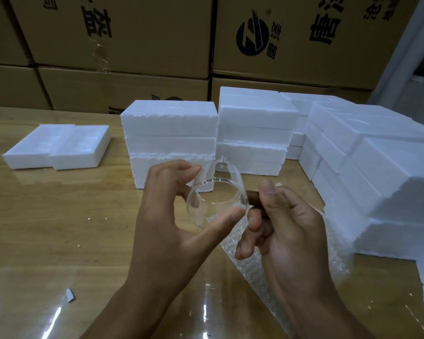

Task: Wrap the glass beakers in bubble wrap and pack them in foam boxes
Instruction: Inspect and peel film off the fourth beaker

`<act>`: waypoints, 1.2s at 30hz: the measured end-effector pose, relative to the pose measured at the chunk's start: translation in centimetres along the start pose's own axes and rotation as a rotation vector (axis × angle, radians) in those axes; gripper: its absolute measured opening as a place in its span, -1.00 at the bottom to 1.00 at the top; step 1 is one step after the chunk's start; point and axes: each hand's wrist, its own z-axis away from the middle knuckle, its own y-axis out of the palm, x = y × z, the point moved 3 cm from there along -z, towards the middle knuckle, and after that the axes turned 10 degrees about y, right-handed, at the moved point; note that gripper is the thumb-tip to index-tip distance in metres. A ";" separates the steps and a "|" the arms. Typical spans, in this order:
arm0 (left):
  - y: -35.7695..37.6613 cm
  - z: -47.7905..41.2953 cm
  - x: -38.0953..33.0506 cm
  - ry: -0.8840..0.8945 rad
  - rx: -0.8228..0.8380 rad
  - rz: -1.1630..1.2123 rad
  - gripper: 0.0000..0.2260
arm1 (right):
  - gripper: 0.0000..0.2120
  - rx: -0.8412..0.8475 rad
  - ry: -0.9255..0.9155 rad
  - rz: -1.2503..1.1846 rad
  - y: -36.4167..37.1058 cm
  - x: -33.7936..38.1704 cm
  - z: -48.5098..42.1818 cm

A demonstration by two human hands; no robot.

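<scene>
A person holds one glass beaker (216, 177) up over the table (47, 216), close in front of them. It lies on its side, so its round open mouth faces the camera.

The left hand (167, 216) curls around the clear glass body. Its thumb is under the rim and its fingers go over the top. The grip looks loose and wide, likely because glass can crack if it is squeezed. The right hand (289, 228) pinches the short brown handle (252, 195) that sticks out of the beaker's side. The thumb lies on top of it and the fingers fold under it. Two hands keep the slippery glass from turning or dropping.

A sheet of bubble wrap (252, 270) lies flat on the table, right under the right hand. It is probably there so the beaker can go straight down onto it and get rolled up. The beaker has no wrap on it yet, so the wrapping is not started for this one.

White foam boxes (169, 133) stand in stacks just behind the hands and along the right side, near enough to reach. Two low foam pieces (59, 145) lie apart on the left. Big cardboard boxes (132, 33) make a wall at the back. Tiny foam crumbs (88, 219) dot the table.

The next move probably needs a slow, soft set-down.
</scene>
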 end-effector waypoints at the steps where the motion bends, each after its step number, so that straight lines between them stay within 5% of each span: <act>1: -0.1 0.0 0.0 -0.016 -0.013 -0.009 -0.53 | -0.70 -0.002 -0.001 0.010 0.1 0.0 0.0; 7: -0.3 0.0 0.1 -0.099 -0.072 -0.018 -0.55 | -0.71 -0.016 -0.021 0.047 0.1 -0.1 0.1; 15: -0.3 -0.2 0.0 0.032 0.019 -0.039 -0.69 | -0.67 -0.049 0.015 -0.051 -0.5 0.0 -0.2; 23: 0.2 -0.1 -0.2 0.094 0.237 0.023 -0.54 | -0.73 -0.053 0.065 -0.174 -0.9 0.0 -0.7; 36: 0.4 0.1 0.4 -0.002 0.123 0.032 -0.30 | -0.73 -0.040 -0.011 -0.051 0.5 -0.5 0.4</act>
